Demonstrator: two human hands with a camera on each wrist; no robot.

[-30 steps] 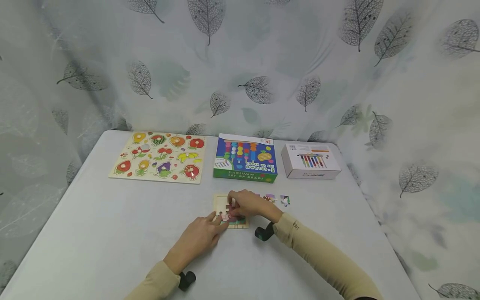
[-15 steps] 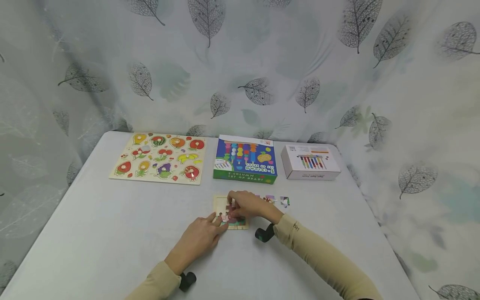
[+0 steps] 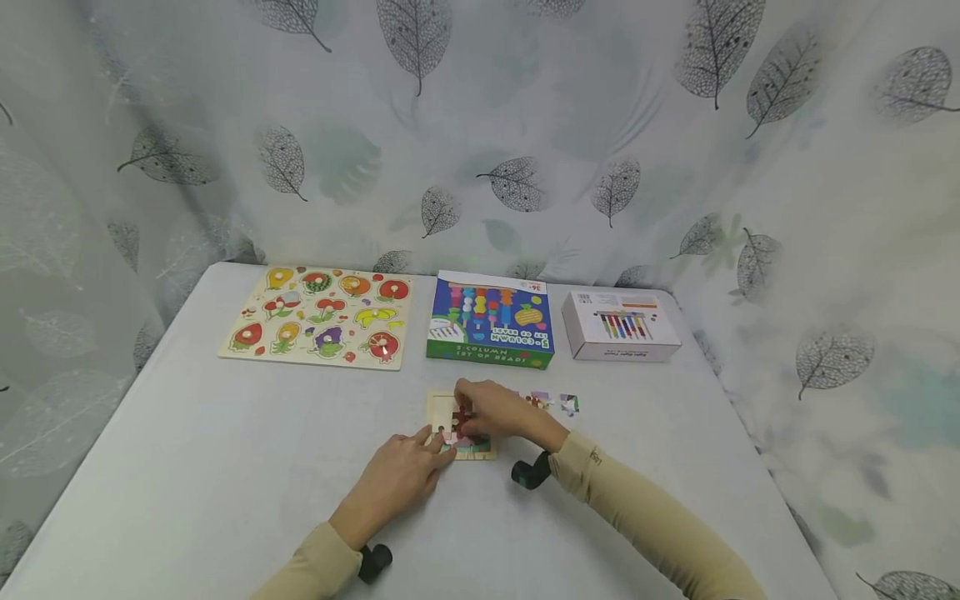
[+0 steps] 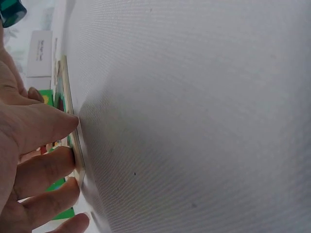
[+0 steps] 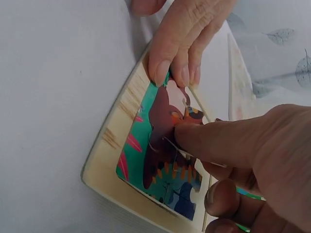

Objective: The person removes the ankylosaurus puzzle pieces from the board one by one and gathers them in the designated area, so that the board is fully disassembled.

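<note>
A small wooden jigsaw puzzle [image 3: 437,406] in a pale frame lies flat on the table, partly filled with dark red, pink and green pieces. My left hand [image 3: 401,472] rests on its near left side, fingertips on the frame edge and pieces, as the left wrist view shows too. Over the puzzle's right half my right hand [image 3: 495,410] pinches a dark red puzzle piece [image 3: 460,422] between thumb and fingers. In the right wrist view the thumb [image 5: 194,138] lies on the dark red picture. That hand hides part of the puzzle.
Several loose puzzle pieces [image 3: 569,404] lie right of the puzzle. Behind stand a fruit peg board [image 3: 315,317], a blue and green bead set box [image 3: 489,321] and a white box [image 3: 622,327]. A leaf-patterned curtain [image 3: 337,225] closes the back.
The dark red piece at my right fingertips now shows more clearly, the right fingers having shifted slightly. My left hand stays in place on the puzzle.
</note>
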